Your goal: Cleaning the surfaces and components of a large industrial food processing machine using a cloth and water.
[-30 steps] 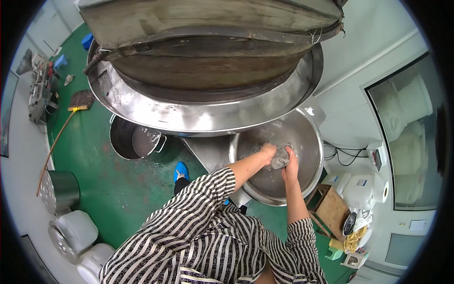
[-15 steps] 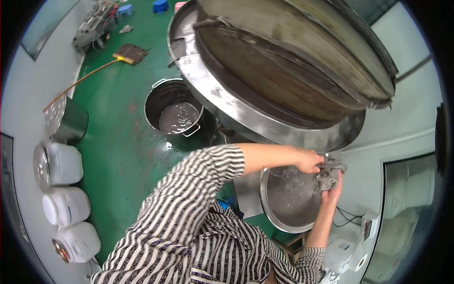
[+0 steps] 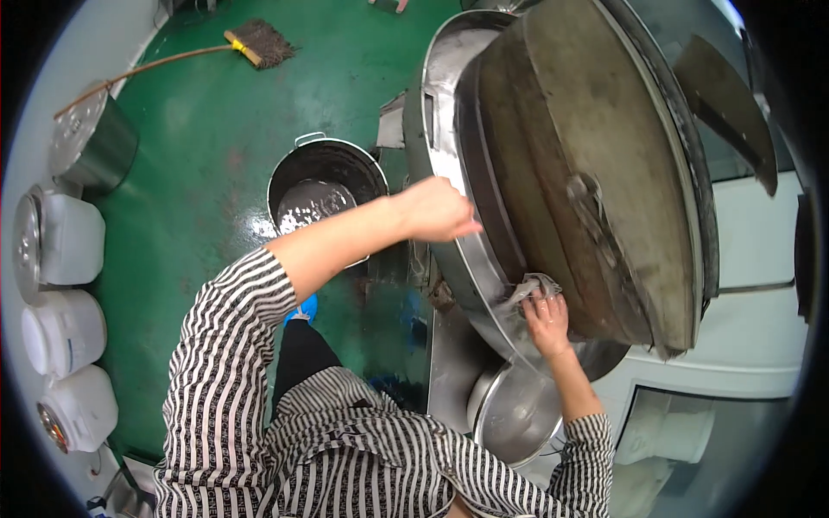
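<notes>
My left hand (image 3: pixel 432 211) is curled over the near rim of a big round metal pan (image 3: pixel 443 147). Its fingers are hidden, so whether they grip the rim or anything else is unclear. Inside the pan's trough, my right hand (image 3: pixel 549 321) presses a wet grey cloth (image 3: pixel 537 287), fingers spread over it. The cloth lies between the shiny trough wall and a large, stained, greyish-brown rounded drum (image 3: pixel 604 147) that fills the pan. Just below the pan, a metal basin (image 3: pixel 518 423) with cloudy water stands partly under its edge.
A dark pot (image 3: pixel 324 186) with greyish liquid stands on the wet green floor (image 3: pixel 199 129) left of the pan. A mop (image 3: pixel 259 43) lies farther off. Along the left wall are a metal drum (image 3: pixel 99 142) and several white plastic containers (image 3: pixel 73 237). A brown curved blade (image 3: pixel 725 104) rises at far right.
Both hands have left the basin, where they held the cloth together. My right hand has carried it up into the pan's trough; my left has moved to the rim. The view has shifted.
</notes>
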Action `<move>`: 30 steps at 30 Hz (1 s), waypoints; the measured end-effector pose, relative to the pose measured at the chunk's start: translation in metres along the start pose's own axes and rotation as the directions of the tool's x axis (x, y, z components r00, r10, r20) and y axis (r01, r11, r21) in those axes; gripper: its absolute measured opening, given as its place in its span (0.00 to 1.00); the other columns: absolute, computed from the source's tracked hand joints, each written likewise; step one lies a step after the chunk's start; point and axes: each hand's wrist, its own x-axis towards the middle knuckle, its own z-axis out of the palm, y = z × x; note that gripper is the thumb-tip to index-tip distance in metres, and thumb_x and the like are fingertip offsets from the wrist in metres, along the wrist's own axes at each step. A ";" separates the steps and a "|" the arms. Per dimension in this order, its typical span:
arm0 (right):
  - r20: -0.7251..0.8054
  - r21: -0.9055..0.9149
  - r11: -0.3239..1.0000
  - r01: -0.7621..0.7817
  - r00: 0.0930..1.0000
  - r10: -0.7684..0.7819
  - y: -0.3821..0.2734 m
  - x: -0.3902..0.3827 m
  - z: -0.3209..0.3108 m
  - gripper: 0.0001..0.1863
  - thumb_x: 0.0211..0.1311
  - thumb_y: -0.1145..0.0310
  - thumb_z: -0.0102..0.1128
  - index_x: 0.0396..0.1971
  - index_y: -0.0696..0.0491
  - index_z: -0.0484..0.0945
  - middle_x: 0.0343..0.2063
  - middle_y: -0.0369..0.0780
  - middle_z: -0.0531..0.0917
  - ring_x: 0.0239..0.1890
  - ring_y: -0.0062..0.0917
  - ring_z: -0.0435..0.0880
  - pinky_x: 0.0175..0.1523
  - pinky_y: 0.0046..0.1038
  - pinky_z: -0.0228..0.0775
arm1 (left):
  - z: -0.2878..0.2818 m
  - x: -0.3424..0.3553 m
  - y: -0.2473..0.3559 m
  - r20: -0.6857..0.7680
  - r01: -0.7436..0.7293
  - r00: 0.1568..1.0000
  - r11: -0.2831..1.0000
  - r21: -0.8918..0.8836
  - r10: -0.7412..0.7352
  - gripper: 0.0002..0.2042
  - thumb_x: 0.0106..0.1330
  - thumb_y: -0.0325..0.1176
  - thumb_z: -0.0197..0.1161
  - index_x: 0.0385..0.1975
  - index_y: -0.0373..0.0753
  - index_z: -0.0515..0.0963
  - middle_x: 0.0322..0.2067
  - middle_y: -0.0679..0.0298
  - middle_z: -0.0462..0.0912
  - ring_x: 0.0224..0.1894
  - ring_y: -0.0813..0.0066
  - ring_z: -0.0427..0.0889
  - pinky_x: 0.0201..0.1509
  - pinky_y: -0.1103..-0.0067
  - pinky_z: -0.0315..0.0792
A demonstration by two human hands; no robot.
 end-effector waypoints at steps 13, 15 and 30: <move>-0.152 -0.205 0.944 -0.258 0.961 0.230 0.028 0.297 0.071 0.12 0.49 0.70 0.50 0.35 0.53 0.75 0.42 0.41 0.74 0.49 0.33 0.69 0.54 0.37 0.59 | 0.039 -0.009 0.002 -0.646 -0.303 0.750 0.942 -0.148 0.140 0.16 0.52 0.41 0.61 0.10 0.42 0.65 0.14 0.68 0.64 0.21 0.73 0.65 0.29 0.79 0.60; -0.150 -0.200 0.937 -0.286 0.954 0.259 0.032 0.310 0.074 0.11 0.49 0.70 0.50 0.34 0.53 0.74 0.39 0.40 0.74 0.48 0.32 0.69 0.54 0.37 0.58 | 0.040 -0.009 0.004 -0.640 -0.293 0.758 0.943 -0.158 0.129 0.15 0.53 0.38 0.61 0.10 0.42 0.65 0.14 0.68 0.64 0.21 0.73 0.65 0.30 0.79 0.61; -0.011 -0.278 0.927 -0.251 0.966 0.258 0.013 0.276 0.022 0.18 0.49 0.72 0.51 0.43 0.55 0.74 0.43 0.43 0.72 0.53 0.34 0.68 0.63 0.41 0.51 | 0.040 -0.023 0.001 -0.671 -0.244 0.741 0.939 -0.244 0.018 0.14 0.51 0.35 0.62 0.10 0.43 0.65 0.14 0.69 0.64 0.22 0.74 0.66 0.31 0.80 0.60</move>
